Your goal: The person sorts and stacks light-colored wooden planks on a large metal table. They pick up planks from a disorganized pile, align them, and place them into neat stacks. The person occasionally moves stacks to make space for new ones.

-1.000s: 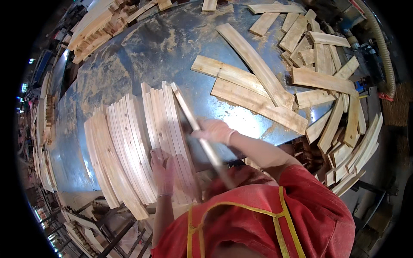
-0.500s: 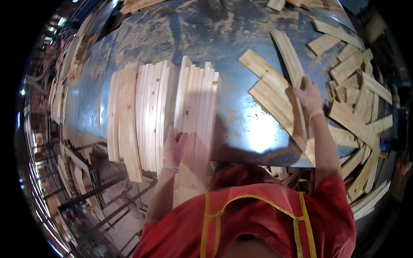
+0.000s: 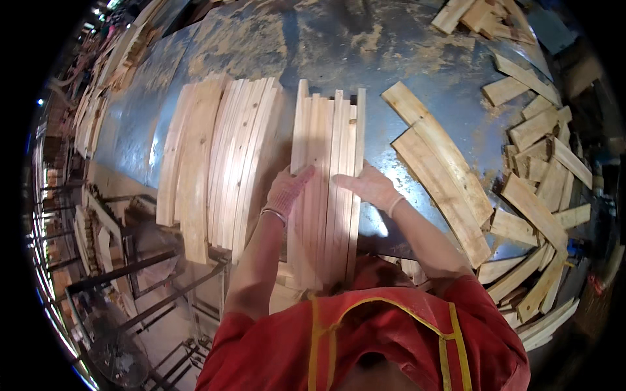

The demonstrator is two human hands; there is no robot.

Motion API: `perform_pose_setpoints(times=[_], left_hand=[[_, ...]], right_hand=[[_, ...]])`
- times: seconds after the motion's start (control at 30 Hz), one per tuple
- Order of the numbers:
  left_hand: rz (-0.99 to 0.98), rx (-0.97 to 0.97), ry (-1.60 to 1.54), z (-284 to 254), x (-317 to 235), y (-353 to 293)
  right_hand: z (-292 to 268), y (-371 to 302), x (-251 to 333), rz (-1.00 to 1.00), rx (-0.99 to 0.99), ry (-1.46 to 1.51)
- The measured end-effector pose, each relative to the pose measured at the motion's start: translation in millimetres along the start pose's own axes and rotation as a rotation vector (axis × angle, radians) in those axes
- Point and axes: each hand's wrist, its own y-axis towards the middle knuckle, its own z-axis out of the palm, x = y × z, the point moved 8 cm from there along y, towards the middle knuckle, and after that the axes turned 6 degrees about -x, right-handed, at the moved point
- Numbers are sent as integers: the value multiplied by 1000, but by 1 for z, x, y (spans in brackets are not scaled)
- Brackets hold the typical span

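- At the near edge of the blue-grey metal table [image 3: 124, 153], head view: a bundle of long, pale wooden boards [image 3: 323, 228] stands on edge, its near ends overhanging.
- Left hand [image 3: 289, 190], thinly gloved: grasps the bundle's left side, thumb on top.
- Right hand [image 3: 373, 186], also gloved: grasps its right side, thumb on top.
- Just left, along the near edge: another row of pale boards [image 3: 228, 150].
- Toward the right edge: two flat yellowish planks [image 3: 437, 169], then jumbled offcuts [image 3: 541, 163].
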Motion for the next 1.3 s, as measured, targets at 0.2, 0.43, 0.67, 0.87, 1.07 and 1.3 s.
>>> perform_pose_setpoints(times=[0.2, 0.43, 0.67, 0.87, 1.07, 1.3], left_hand=[[384, 145, -717, -51, -87, -64], [1030, -119, -836, -191, -213, -174], [1224, 55, -327, -134, -102, -103], [1226, -381, 948, -65, 32, -70], [1276, -150, 1332, -75, 54, -87], [1221, 175, 242, -99, 129, -159]], right_hand=[[-30, -42, 104, -263, -265, -87], [-75, -150, 290, -849, -577, -62], [-16, -127, 185, -455, -519, -683], [88, -79, -18, -157, -364, -1011], [102, -71, -18, -314, -383, -913], [40, -48, -13, -41, -390, -10]])
